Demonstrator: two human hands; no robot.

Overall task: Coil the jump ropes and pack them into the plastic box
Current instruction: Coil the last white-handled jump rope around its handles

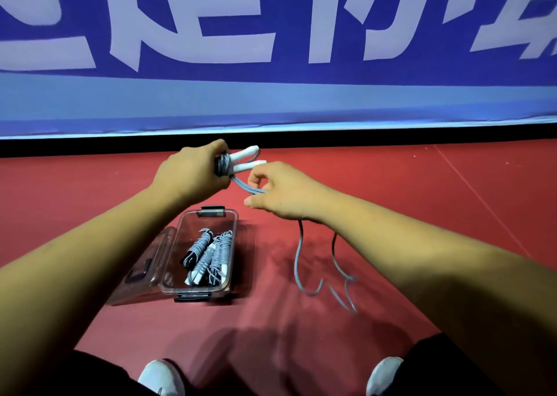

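Fingers [218, 147] of my left hand [190, 175] grip both white handles [250, 158] plus first cord turns, raised above floor [422, 214]. Right hand [286, 195] pinches grey cord [297, 257] just beside; slack trails onto floor. Cord looks light, limp, springy: keep tension, hold near handles. Plastic box [177, 244] open below, coiled ropes [205, 254] inside.

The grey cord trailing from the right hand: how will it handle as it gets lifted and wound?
Probably floppy: the cord hangs from the right hand and lies in loose squiggles on the floor. Likely light, since curled fingers alone carry it. It may spring loose unless held; the left hand grips the wound turns by the handles.
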